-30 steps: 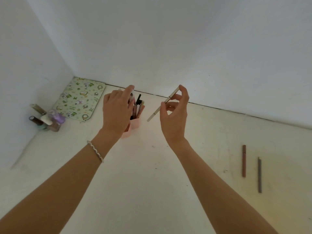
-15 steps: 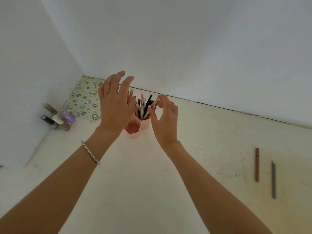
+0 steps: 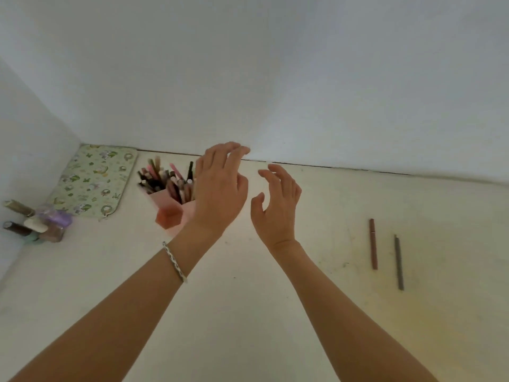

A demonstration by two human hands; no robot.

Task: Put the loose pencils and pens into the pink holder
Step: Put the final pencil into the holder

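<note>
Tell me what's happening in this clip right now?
A person is tidying pens into a pink holder, which is already crowded with them. Both the left hand and the right hand are open and empty, raised just right of the holder. Two loose items lie on the surface to the right: a brown pen and a grey pencil.

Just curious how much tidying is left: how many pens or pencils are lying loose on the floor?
2, both to the right of the hands: a brown one and, just right of it, a grey one. None seem hidden.
</note>
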